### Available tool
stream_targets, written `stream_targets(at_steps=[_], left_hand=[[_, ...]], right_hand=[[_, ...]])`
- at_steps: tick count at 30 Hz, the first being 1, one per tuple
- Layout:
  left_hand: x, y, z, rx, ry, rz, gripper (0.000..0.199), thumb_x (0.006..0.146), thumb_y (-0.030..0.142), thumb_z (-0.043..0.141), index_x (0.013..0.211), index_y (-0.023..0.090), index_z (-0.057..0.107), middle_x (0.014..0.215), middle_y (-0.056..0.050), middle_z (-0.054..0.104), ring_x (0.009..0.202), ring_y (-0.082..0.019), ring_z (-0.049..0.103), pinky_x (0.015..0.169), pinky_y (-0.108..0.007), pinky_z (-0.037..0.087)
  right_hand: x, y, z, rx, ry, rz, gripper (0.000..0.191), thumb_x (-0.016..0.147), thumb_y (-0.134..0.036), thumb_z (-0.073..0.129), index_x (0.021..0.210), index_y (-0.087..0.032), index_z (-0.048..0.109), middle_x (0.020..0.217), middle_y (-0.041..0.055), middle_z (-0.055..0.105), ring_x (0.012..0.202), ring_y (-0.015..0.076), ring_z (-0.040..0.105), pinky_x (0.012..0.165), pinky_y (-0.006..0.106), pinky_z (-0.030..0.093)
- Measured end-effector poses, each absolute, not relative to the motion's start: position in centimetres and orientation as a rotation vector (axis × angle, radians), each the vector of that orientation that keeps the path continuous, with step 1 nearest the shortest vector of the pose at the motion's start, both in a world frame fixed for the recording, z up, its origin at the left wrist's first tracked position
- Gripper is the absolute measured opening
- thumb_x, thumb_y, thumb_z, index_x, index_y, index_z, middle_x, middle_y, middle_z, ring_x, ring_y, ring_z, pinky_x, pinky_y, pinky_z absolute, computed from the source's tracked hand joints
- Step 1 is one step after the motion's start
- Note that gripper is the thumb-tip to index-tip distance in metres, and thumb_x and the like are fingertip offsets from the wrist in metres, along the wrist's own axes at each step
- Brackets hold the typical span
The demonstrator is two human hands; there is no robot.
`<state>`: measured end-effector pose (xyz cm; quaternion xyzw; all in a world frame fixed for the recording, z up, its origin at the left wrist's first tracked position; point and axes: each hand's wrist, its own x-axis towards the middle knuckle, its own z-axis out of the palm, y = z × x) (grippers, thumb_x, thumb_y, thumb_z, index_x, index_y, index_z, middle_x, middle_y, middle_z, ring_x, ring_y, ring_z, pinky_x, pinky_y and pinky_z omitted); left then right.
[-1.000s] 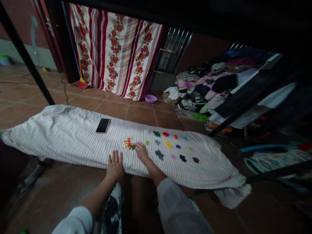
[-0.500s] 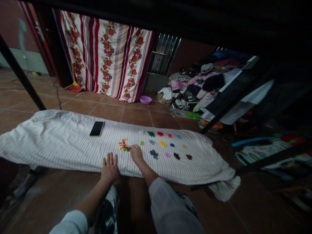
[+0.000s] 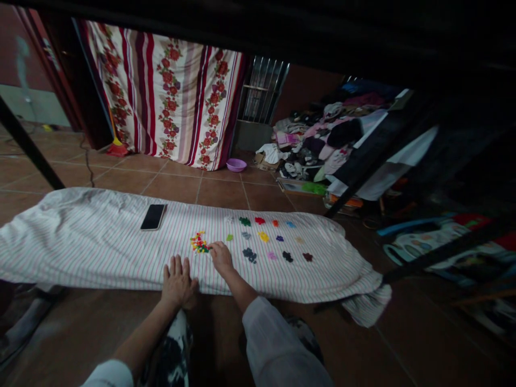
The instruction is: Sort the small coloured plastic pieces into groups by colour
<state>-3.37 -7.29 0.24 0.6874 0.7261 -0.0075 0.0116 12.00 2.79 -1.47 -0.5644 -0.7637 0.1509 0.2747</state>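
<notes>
A mixed pile of small red, yellow and green pieces (image 3: 198, 243) lies on the striped cloth (image 3: 100, 242). My right hand (image 3: 221, 257) is at the pile's right edge, fingers pressed together at the pieces; whatever they hold is too small to make out. Fingers spread, my left hand (image 3: 177, 280) lies flat on the cloth's near edge, below the pile. To the right are small single-colour heaps, among them dark green (image 3: 244, 221), red (image 3: 260, 221), yellow (image 3: 263, 236), dark grey (image 3: 249, 255), pink (image 3: 272, 256), black (image 3: 287, 257) and brown (image 3: 307, 257).
A phone (image 3: 153, 217) lies on the cloth left of the pile. Beyond the cloth, a purple basin (image 3: 236, 165) stands on the tiled floor before a floral curtain (image 3: 173, 97). Clothes (image 3: 318, 140) are heaped at the back right. Dark metal bars slant at both sides.
The view has shifted slightly, so the scene sits further left. My right hand remains at the right side of the mixed pile, and my left hand still rests on the cloth.
</notes>
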Motion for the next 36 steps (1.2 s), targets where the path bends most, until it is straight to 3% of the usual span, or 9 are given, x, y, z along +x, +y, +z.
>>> stream_targets(at_steps=[9, 15, 20, 30, 36], left_hand=[[-2.8, -6.5, 0.2, 2.129, 2.377, 0.209, 0.056, 0.089, 0.043, 0.035, 0.132, 0.009, 0.049, 0.143, -0.023, 0.041, 0.135, -0.035, 0.033, 0.108, -0.052, 0.026], [-3.6, -4.8, -0.6, 2.165, 2.411, 0.419, 0.049, 0.089, 0.03, 0.032, 0.125, 0.006, 0.055, 0.139, -0.023, 0.046, 0.133, -0.032, 0.038, 0.105, -0.045, 0.034], [-3.7, -2.3, -1.1, 2.101, 2.506, 0.519, 0.053, 0.088, 0.028, 0.029, 0.127, 0.002, 0.051, 0.137, -0.025, 0.047, 0.133, -0.034, 0.038, 0.105, -0.051, 0.032], [-3.5, -0.3, -0.7, 2.118, 2.544, 0.489, 0.05, 0.087, 0.025, 0.032, 0.126, 0.002, 0.051, 0.134, -0.022, 0.052, 0.129, -0.032, 0.042, 0.107, -0.046, 0.03], [-3.4, -0.5, -0.8, 2.068, 2.52, 0.595, 0.049, 0.085, 0.025, 0.035, 0.126, 0.003, 0.053, 0.135, -0.021, 0.051, 0.13, -0.031, 0.041, 0.108, -0.046, 0.028]], right_hand=[[12.4, 2.8, -1.4, -1.462, -2.048, 0.487, 0.03, 0.086, -0.009, 0.042, 0.104, -0.02, 0.063, 0.106, 0.0046, 0.066, 0.102, 0.0159, 0.057, 0.094, 0.028, 0.04], [12.9, 2.3, -1.2, -1.533, -1.997, 0.527, 0.032, 0.087, -0.011, 0.039, 0.109, -0.021, 0.061, 0.104, 0.0043, 0.067, 0.098, 0.017, 0.059, 0.089, 0.027, 0.043], [13.0, 2.0, -1.4, -1.53, -1.954, 0.539, 0.032, 0.089, -0.013, 0.037, 0.109, -0.024, 0.059, 0.102, 0.0022, 0.067, 0.098, 0.0164, 0.059, 0.087, 0.027, 0.043], [13.2, 1.7, -1.5, -1.443, -1.866, 0.618, 0.031, 0.089, -0.015, 0.036, 0.106, -0.024, 0.059, 0.106, 0.0024, 0.067, 0.103, 0.0163, 0.058, 0.092, 0.027, 0.042], [14.2, 3.0, -1.8, -1.444, -1.734, 0.704, 0.029, 0.087, -0.02, 0.037, 0.101, -0.024, 0.062, 0.094, -0.0008, 0.068, 0.086, 0.0148, 0.063, 0.081, 0.025, 0.047]])
